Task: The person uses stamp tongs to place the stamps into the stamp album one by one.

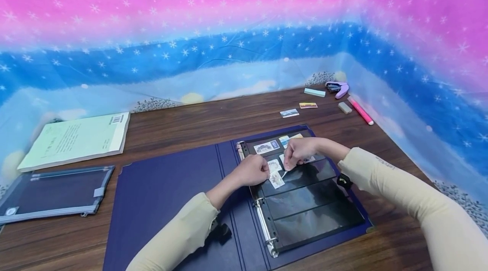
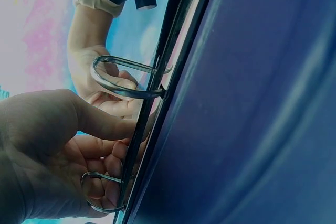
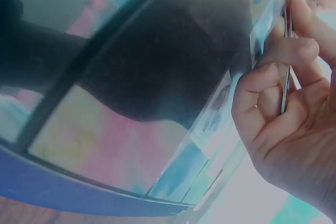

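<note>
An open navy ring binder [image 1: 171, 203] carries a black stamp page [image 1: 320, 216] with clear pockets on its right side. My right hand [image 1: 299, 152] grips metal tweezers [image 3: 286, 77], their tips reaching a loose stamp [image 1: 277, 180] on the page. That stamp lies tilted at the second pocket row, overlapping another stamp [image 1: 273, 165] above it. My left hand [image 1: 251, 170] comes over the binder rings [image 2: 126, 80], thumb and fingers pinching the pocket edge beside the stamps; its fingertips are partly hidden. Above, a stamp [image 1: 267, 147] sits in the top row.
Two loose stamps lie beyond the binder, one greyish [image 1: 289, 113], one yellow [image 1: 308, 105]. Back right are a lilac stapler [image 1: 342, 89], an eraser [image 1: 345, 108], a pink marker [image 1: 360, 110] and a pale green strip [image 1: 314, 92]. At left are a book [image 1: 76, 142] and zip pouch [image 1: 57, 192].
</note>
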`<state>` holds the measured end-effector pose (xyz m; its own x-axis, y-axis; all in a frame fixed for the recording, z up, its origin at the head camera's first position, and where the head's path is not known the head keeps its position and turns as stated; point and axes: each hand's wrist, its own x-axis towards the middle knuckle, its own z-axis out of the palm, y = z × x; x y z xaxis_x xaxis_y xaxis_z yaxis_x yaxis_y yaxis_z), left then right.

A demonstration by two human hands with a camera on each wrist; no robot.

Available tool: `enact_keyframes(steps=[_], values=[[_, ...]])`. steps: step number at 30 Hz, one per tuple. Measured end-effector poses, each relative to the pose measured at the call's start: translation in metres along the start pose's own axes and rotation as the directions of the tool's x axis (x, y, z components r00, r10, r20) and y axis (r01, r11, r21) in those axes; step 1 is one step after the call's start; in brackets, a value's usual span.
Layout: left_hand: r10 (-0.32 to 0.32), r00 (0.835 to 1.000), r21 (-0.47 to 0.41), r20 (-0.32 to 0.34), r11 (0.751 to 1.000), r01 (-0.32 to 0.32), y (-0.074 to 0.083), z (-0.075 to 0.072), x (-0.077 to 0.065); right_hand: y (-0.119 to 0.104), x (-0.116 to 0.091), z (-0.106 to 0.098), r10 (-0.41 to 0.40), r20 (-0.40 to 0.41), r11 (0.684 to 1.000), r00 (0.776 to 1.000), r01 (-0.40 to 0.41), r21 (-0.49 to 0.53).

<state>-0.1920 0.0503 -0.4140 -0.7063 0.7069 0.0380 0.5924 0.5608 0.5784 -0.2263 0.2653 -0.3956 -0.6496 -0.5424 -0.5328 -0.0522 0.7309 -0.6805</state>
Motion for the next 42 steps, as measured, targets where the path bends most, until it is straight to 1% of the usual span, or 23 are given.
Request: enact_keyframes(steps=[3,6,14,19,26,33,38,42], values=[[0.006,1.0,0.005,-0.001,1.0,-0.006,0.0,0.001,0.0,0.0,0.0,-0.002,0.002,0.022,1.0,1.0,-0.002,-0.006],[0.009,1.0,0.011,-0.003,1.0,-0.009,0.001,0.001,0.0,0.003,-0.001,-0.003,0.005,0.015,1.0,1.0,-0.005,-0.014],[0.001,1.0,0.015,-0.006,1.0,-0.001,0.001,0.0,-0.001,0.01,-0.002,0.0,0.005,-0.097,1.0,0.995,-0.003,0.021],[-0.004,1.0,0.015,-0.005,1.0,0.004,0.001,0.0,0.0,0.011,-0.002,0.002,0.004,-0.127,0.998,0.992,0.003,0.057],[-0.005,1.0,0.022,-0.006,1.0,0.006,0.0,0.0,0.001,0.01,-0.002,0.004,-0.017,-0.107,0.997,0.994,0.025,0.072],[0.002,1.0,0.031,-0.005,1.0,-0.002,0.0,0.0,0.001,0.009,0.001,0.003,-0.044,-0.075,0.998,0.996,0.047,0.048],[0.009,1.0,0.045,-0.01,0.999,-0.009,0.0,0.001,0.0,0.01,0.002,0.004,-0.056,-0.067,0.998,0.996,0.059,0.037],[0.004,1.0,0.043,-0.016,0.999,-0.004,0.0,0.002,0.0,0.01,0.002,0.005,-0.091,-0.064,0.995,0.994,0.093,0.021]])
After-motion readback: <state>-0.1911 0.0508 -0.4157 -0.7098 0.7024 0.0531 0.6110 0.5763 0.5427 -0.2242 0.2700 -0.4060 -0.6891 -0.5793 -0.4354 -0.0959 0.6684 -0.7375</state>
